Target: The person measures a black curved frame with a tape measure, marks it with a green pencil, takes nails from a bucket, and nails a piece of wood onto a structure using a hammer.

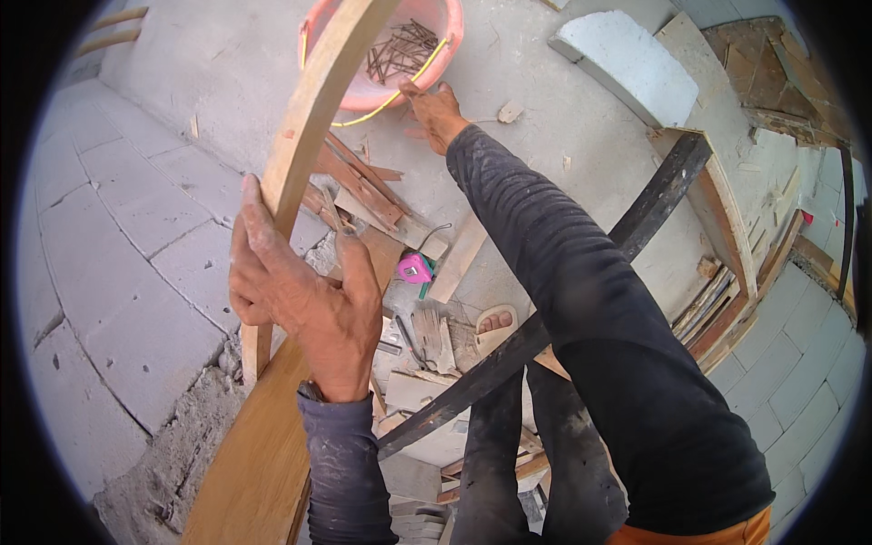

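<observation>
My left hand (pixel 304 291) is wrapped round a long pale wooden batten (pixel 304 127), fingers at its left edge and thumb on the right. A thin sliver-like piece (pixel 332 211) shows beside that thumb; whether the hand holds it I cannot tell. Farther off, my right arm stretches out to a pink bucket (pixel 451 23) with a yellow handle (pixel 425 68). There my right hand (pixel 438 116) is closed at the near rim, by the handle. Inside the bucket lies a heap of long brown nails (pixel 400 53).
A dark wooden bar (pixel 663 195) crosses diagonally before my legs. Below my left hand stands a brown board (pixel 259 445) beside the block wall (pixel 118 272). A pink tape measure (pixel 415 267) lies among wood offcuts (pixel 359 182). A white block (pixel 627 64) sits at far right.
</observation>
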`<state>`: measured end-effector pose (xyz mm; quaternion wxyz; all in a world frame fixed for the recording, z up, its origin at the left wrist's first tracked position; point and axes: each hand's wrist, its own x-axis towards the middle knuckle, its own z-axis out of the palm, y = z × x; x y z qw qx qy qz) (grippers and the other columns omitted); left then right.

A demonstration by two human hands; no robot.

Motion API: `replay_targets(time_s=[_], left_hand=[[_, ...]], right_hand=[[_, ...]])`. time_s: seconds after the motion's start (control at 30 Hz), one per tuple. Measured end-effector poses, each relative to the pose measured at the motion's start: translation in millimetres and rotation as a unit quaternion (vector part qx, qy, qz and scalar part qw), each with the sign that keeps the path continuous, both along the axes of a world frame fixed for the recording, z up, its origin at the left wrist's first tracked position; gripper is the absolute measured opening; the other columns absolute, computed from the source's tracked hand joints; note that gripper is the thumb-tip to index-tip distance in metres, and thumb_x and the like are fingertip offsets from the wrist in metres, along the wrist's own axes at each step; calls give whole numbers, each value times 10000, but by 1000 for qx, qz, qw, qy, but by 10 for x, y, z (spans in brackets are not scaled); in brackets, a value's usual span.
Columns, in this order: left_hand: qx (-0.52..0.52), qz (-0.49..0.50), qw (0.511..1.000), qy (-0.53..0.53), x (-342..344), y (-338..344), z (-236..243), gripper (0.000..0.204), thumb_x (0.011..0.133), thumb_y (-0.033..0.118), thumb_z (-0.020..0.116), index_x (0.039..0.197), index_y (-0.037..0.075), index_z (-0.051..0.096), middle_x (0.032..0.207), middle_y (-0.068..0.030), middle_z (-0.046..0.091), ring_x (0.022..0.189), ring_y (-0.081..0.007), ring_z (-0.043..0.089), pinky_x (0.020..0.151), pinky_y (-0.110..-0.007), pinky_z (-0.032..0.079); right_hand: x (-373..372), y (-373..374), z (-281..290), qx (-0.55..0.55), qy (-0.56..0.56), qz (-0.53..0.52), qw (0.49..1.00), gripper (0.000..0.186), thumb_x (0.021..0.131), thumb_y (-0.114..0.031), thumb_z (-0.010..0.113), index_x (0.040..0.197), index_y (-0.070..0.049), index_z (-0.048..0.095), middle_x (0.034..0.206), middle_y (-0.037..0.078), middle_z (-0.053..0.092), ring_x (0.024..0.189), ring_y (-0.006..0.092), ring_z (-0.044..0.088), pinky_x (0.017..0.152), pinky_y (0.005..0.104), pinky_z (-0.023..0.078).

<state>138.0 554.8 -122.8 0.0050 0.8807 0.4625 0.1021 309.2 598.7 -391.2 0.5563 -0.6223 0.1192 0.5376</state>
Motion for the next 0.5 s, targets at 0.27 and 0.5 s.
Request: replay_targets(time_s=[0.27, 0.5], left_hand=[[17, -4, 1000, 12, -1, -26, -45, 876, 783, 110, 634, 1590, 80, 294, 1435, -229, 442, 1280, -349, 400, 1097, -494, 226], [14, -14, 1000, 10, 12, -33, 9, 866, 815, 149, 619, 1604, 102, 263, 1446, -226, 431, 1273, -362, 403, 1093, -517, 207]], right_hand=[[98, -193, 105, 89, 17, -115, 989, 313, 878, -27, 644, 1170, 48, 563, 1090, 175, 656, 918, 300, 720, 782, 444, 652], [254, -1805, 1065, 11, 23, -12, 1000, 199, 952, -71, 618, 1140, -8, 600, 1027, 97, 644, 873, 198, 692, 771, 375, 657]])
